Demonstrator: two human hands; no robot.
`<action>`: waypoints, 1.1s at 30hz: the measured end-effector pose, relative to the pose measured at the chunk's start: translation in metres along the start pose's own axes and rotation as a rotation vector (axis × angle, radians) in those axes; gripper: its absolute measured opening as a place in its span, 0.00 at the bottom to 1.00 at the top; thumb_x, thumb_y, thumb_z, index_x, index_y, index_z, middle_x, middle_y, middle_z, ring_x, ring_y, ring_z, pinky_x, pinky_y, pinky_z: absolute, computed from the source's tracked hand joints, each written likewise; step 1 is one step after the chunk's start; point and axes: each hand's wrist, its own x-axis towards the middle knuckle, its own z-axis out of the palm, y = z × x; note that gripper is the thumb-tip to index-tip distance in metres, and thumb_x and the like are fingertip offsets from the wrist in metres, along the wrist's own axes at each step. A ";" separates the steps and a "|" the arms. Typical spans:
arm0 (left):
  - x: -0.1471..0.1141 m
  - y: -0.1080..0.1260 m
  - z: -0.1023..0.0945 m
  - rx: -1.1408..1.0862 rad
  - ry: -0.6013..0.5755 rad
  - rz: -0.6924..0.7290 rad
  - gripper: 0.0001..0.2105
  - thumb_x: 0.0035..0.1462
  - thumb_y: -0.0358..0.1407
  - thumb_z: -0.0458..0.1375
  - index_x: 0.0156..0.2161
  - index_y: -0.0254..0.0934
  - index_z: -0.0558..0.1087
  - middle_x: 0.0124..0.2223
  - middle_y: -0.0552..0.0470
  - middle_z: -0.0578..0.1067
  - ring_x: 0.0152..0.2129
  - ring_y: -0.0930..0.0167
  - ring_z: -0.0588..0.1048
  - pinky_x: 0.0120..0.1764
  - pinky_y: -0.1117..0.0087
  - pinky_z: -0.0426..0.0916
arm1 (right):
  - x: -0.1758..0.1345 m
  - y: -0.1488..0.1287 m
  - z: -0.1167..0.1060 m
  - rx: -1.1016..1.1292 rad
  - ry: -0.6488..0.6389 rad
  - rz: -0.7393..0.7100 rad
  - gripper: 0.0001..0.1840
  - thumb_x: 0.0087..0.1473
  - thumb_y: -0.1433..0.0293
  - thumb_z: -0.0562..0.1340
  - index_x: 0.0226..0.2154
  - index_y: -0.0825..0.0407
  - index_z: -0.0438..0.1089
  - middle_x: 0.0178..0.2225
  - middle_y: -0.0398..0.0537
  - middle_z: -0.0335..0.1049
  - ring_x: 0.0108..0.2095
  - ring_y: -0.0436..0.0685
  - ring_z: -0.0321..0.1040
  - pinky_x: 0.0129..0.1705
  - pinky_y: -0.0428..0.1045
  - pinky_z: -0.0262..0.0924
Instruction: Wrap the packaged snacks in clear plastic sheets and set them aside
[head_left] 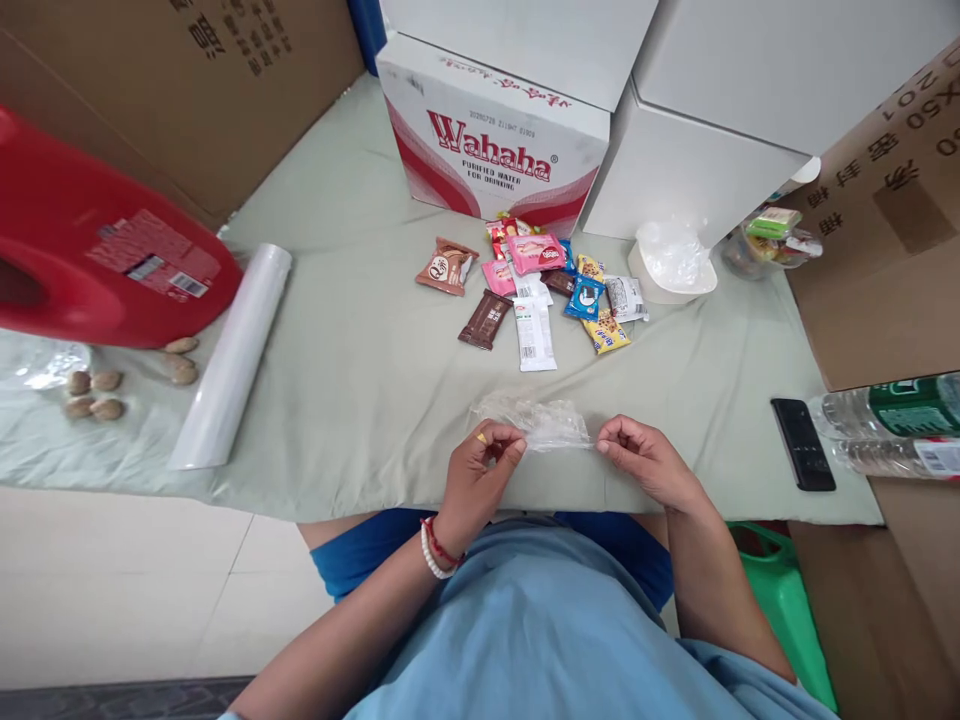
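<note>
A clear plastic bag [555, 424] lies crumpled on the near part of the tabletop [360, 400], its near edge drawn out between two hands. At its 8 o'clock, the left hand [478, 476] has a narrow grip, thumb and forefinger pinching that edge; at 4 o'clock, the right hand [646, 463] pinches the other end in a similarly narrow grip.

Out from the bag toward 12 o'clock is a loose heap of wrapped snacks [534, 335], some overlapping, with a brown snack packet [446, 267] apart from them at 11. Behind the heap stands a Wahaha carton [495, 150]. Between 1 and 2 sits a white tub [690, 292] with clear plastic bunched inside, and at 2 a clear container [742, 255] holding small packets.

At 3 o'clock a black phone [802, 445] lies just beside two plastic bottles [904, 407] on their sides. At 9 rests a whitish roll [232, 360], slanting, with brown nut-like pieces [107, 380] beyond it. A big red jug [97, 220] stands near 10.
</note>
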 end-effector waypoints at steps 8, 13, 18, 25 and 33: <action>-0.001 0.000 -0.003 -0.200 -0.059 0.006 0.08 0.60 0.40 0.68 0.33 0.39 0.78 0.35 0.52 0.72 0.34 0.70 0.70 0.39 0.69 0.64 | 0.001 -0.002 -0.002 -0.017 0.029 -0.011 0.22 0.58 0.48 0.68 0.33 0.51 0.71 0.28 0.40 0.61 0.30 0.51 0.55 0.33 0.48 0.52; -0.001 -0.004 -0.004 -0.225 -0.059 0.007 0.08 0.62 0.39 0.67 0.33 0.39 0.76 0.35 0.51 0.72 0.36 0.69 0.70 0.41 0.68 0.65 | 0.000 -0.003 -0.001 0.005 0.041 -0.018 0.21 0.59 0.50 0.68 0.33 0.51 0.72 0.27 0.39 0.60 0.28 0.50 0.54 0.32 0.47 0.52; -0.005 0.011 -0.017 0.031 -0.173 0.263 0.02 0.65 0.34 0.62 0.39 0.41 0.77 0.44 0.47 0.76 0.43 0.65 0.74 0.47 0.63 0.68 | 0.000 0.000 -0.001 0.037 0.079 -0.050 0.18 0.60 0.53 0.70 0.34 0.50 0.73 0.27 0.39 0.62 0.28 0.49 0.55 0.32 0.46 0.55; -0.018 0.022 -0.020 0.288 -0.535 0.391 0.12 0.70 0.40 0.55 0.38 0.39 0.77 0.45 0.42 0.79 0.44 0.62 0.75 0.50 0.58 0.70 | 0.000 0.004 0.000 0.221 0.076 -0.118 0.13 0.61 0.57 0.70 0.35 0.49 0.75 0.52 0.51 0.74 0.46 0.56 0.71 0.43 0.50 0.70; -0.012 0.029 0.008 -0.322 -0.378 -0.553 0.32 0.58 0.68 0.58 0.42 0.38 0.75 0.43 0.45 0.76 0.33 0.66 0.78 0.28 0.69 0.71 | -0.013 -0.013 0.035 0.157 0.028 -0.389 0.03 0.68 0.67 0.64 0.40 0.47 0.73 0.50 0.49 0.79 0.45 0.53 0.77 0.52 0.53 0.72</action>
